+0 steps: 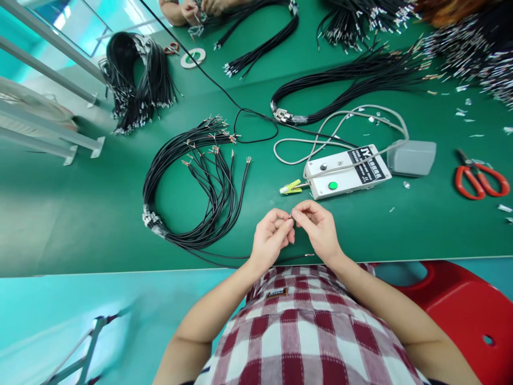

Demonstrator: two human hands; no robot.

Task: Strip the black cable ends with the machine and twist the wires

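My left hand (272, 235) and my right hand (316, 227) meet above the front edge of the green table, fingertips almost touching. Both are closed in a pinch on the thin wire end of a black cable (216, 261), whose tip is mostly hidden by the fingers. Another cable end (308, 255) lies by the table edge below my right hand. Left of my hands curves a bundle of black cables (150, 176), its loose ends splayed into bare coloured wires. Just beyond my fingers stands a white control box (347, 171) with a yellow-green clip-like tip (291, 187).
A grey block (412, 158) and red-handled scissors (481, 176) lie to the right. More cable bundles (138, 80) and a tape roll (193, 58) are farther back. A co-worker's hands (202, 8) work at the far edge. A red stool (460, 305) stands at right.
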